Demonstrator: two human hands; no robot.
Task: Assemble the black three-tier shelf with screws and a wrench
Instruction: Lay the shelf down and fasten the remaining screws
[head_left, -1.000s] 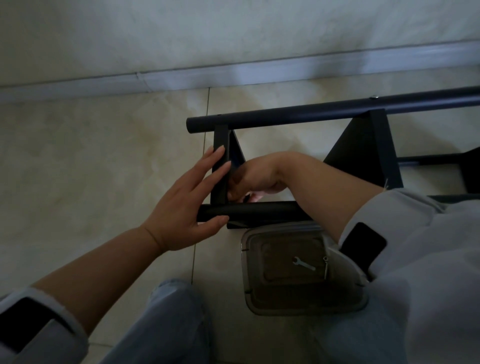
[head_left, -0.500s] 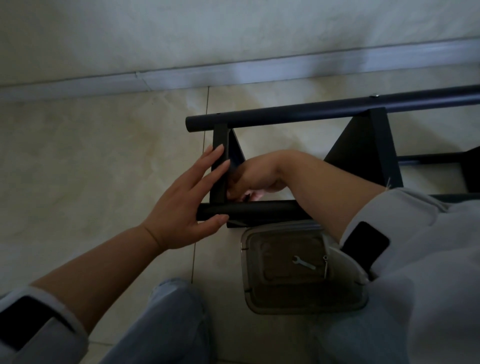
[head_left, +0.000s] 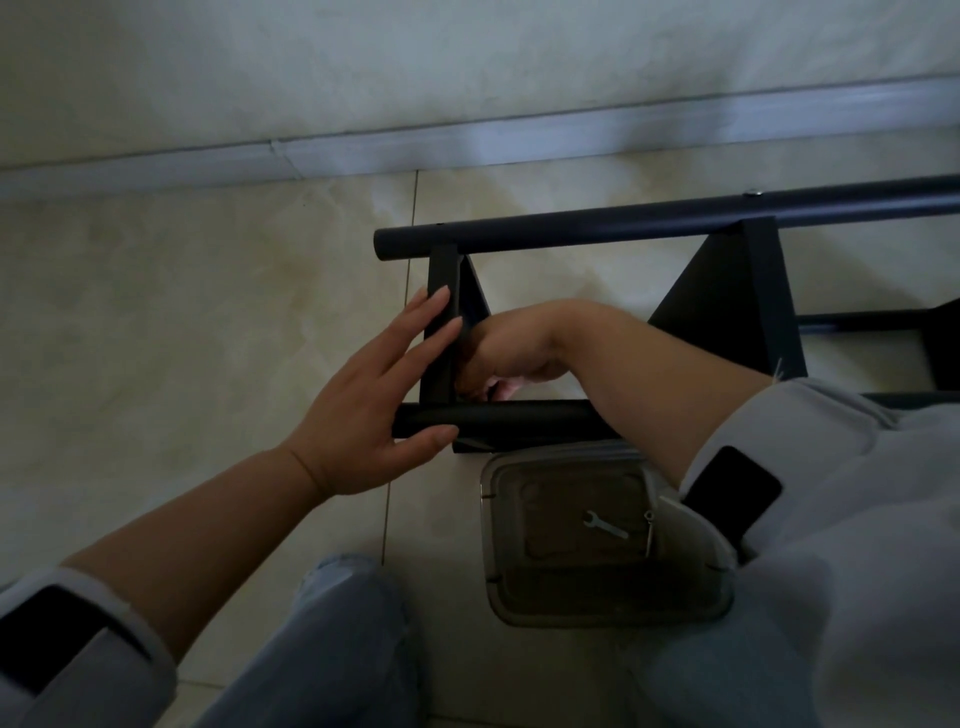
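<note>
The left hand is laid flat against the end panel of the black shelf, fingers straight and spread, with the thumb pressed to the end of the near tube; nothing is gripped by it. The shelf is found lying on its side on the tiled floor, close to the skirting of the wall. A matt black finish is noted throughout. Two round tubes run left to right: the far tube, on which a small bright screw head is seen, and the near one. Flat panels are set crosswise between them, the left panel at the tube ends and a second panel further right. The right hand is reached down inside the frame just right of the left panel, fingers curled; what is held, if anything, cannot be told, as the fingertips are hidden. Below the near tube, a clear plastic container is set on the floor, and a small silver wrench is lying in it.
</note>
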